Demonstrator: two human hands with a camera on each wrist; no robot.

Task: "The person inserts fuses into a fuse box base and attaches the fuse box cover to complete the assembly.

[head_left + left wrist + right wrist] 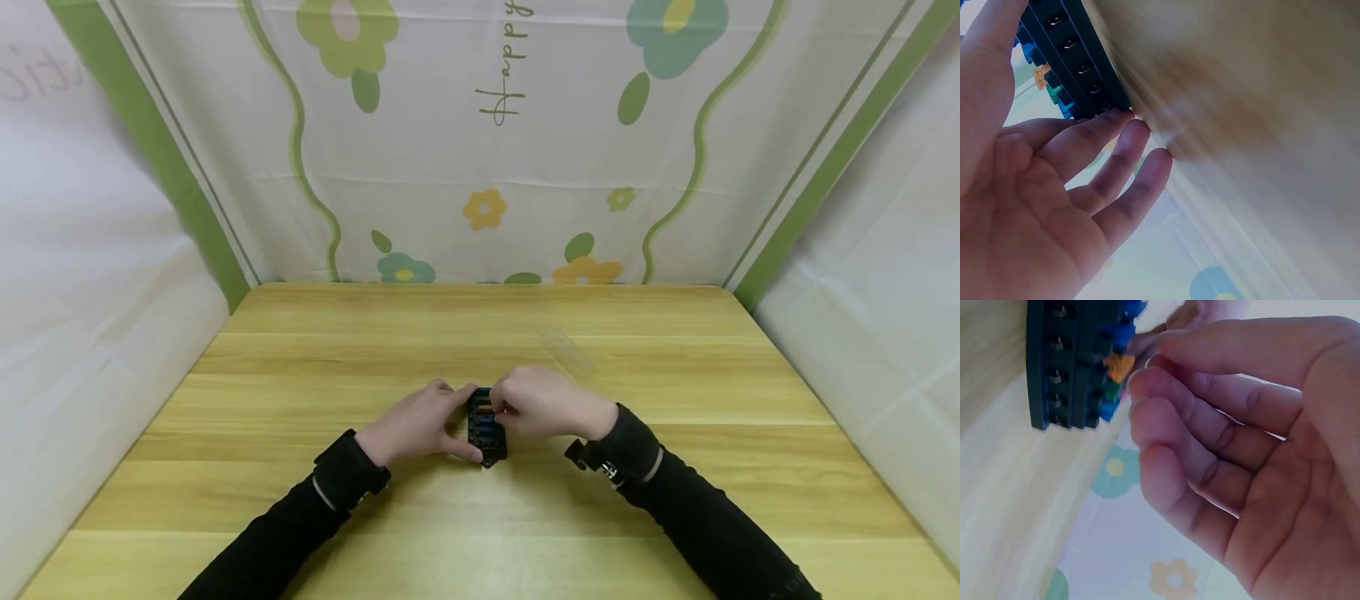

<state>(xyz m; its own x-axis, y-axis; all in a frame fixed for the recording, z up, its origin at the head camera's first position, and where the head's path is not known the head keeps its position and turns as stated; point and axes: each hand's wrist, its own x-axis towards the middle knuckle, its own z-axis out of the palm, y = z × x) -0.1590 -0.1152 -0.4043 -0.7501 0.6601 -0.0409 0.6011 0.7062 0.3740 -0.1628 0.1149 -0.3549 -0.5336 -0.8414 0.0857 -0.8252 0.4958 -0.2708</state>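
A black fuse block (492, 448) carries a row of small coloured blade fuses, blue, orange (1119, 366) and green (1112, 389). My left hand (415, 423) grips the block from its left side, the thumb near one end and the index finger at the other. The remaining left fingertips rest near the tabletop. My right hand (551, 403) is at the block's right edge, fingers bent and thumb close to the index finger beside the fuses. Whether a fuse sits between those fingertips is hidden.
Behind the right hand, a clear plastic cover (567, 352) lies on the wooden table (360, 333). A flower-printed white cloth (420, 150) hangs at the table's back edge, and white cloth walls stand on both sides.
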